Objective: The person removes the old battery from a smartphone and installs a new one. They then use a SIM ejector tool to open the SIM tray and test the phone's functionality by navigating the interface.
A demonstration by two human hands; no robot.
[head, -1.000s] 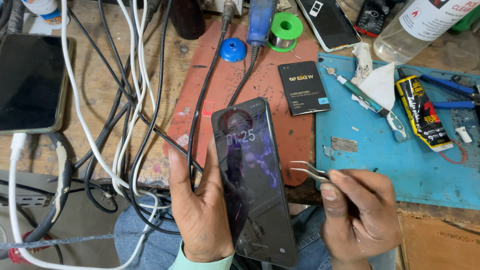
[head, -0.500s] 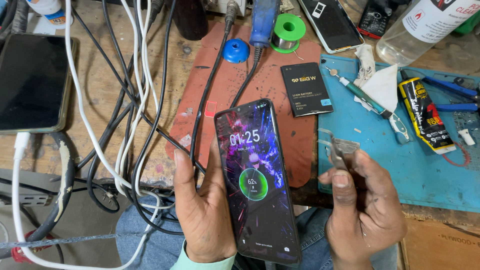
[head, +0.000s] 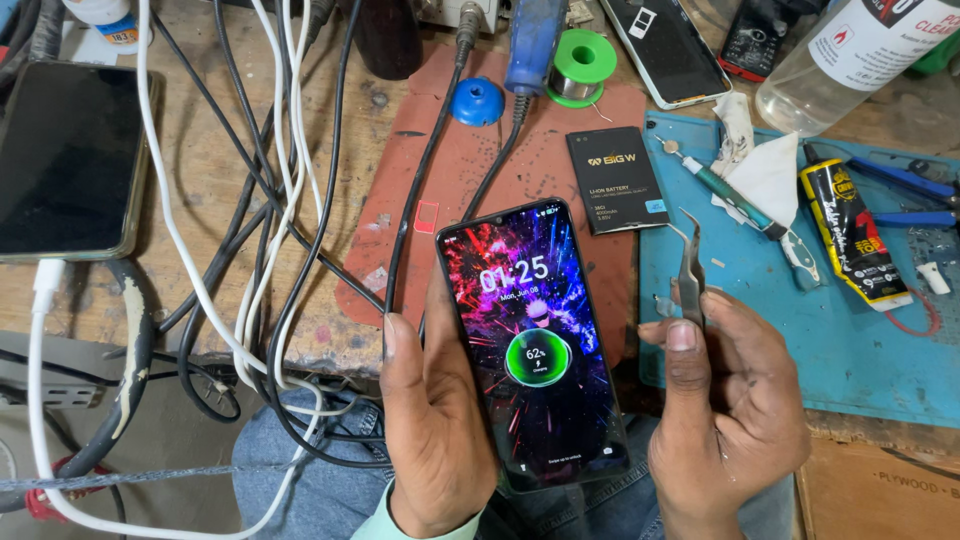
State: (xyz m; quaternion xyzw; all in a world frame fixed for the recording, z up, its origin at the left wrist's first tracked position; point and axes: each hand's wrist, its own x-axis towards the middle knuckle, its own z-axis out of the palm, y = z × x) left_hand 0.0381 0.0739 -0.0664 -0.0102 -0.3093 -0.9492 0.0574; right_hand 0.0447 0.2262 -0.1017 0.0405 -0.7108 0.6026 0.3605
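left hand [head: 440, 430] — bare; mint-green cuff, seemingly | right hand [head: 730, 410] — bare | blue jeans

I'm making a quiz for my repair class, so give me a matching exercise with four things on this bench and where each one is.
Things:
1. phone with lit screen
2. tweezers
3. solder spool
4. glue tube

Places:
A. on the blue mat, at the right
B. held in the left hand
C. at the top of the red mat, beside the blue cap
D. pinched in the right hand

Pairs: 1-B, 2-D, 3-C, 4-A
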